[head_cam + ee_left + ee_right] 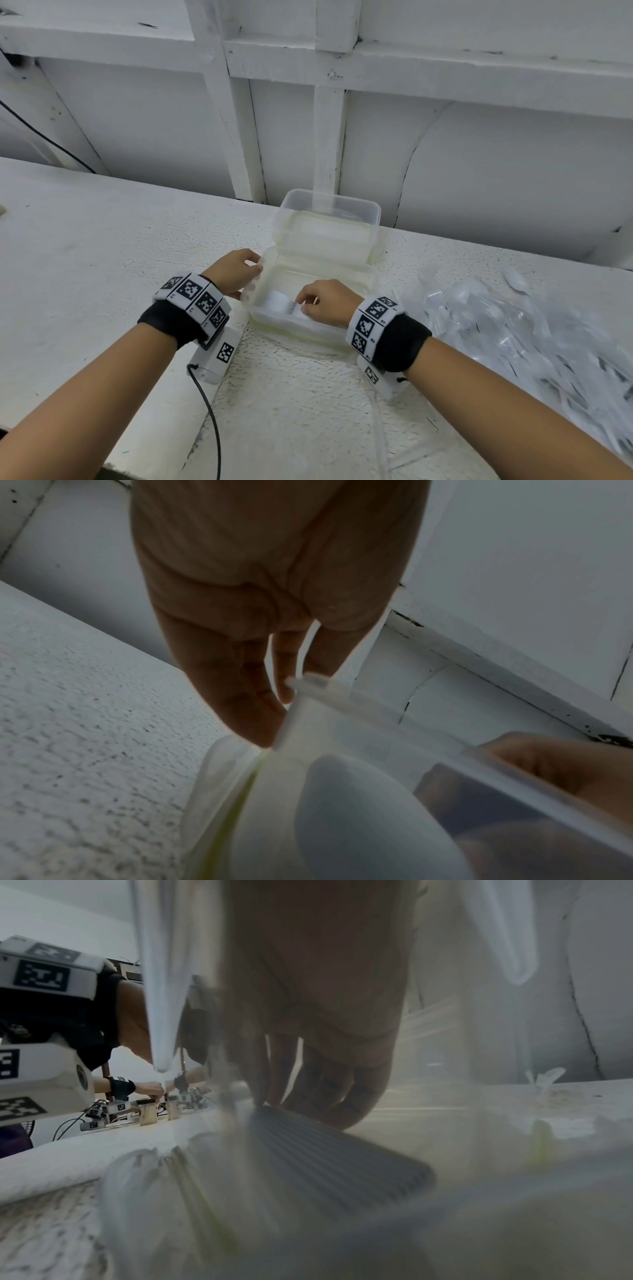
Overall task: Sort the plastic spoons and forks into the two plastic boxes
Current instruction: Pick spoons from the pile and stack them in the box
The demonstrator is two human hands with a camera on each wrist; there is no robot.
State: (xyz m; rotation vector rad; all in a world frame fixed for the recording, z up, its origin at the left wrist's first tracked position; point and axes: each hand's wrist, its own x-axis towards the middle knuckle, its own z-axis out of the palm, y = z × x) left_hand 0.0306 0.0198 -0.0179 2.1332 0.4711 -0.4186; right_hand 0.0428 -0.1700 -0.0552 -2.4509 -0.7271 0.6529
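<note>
Gripping the near box's (356,277) rim, left hand (236,270); right hand (325,301) presses 1 fork stack (284,303); 2 boxes.

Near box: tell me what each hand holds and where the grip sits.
The left hand grips the near box at its left rim corner. The right hand reaches inside and pinches a nested stack of white cutlery at its right end.

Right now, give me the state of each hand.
Left hand: holding the near box by its left rim.
Right hand: pinching the stacked cutlery inside it.
</note>
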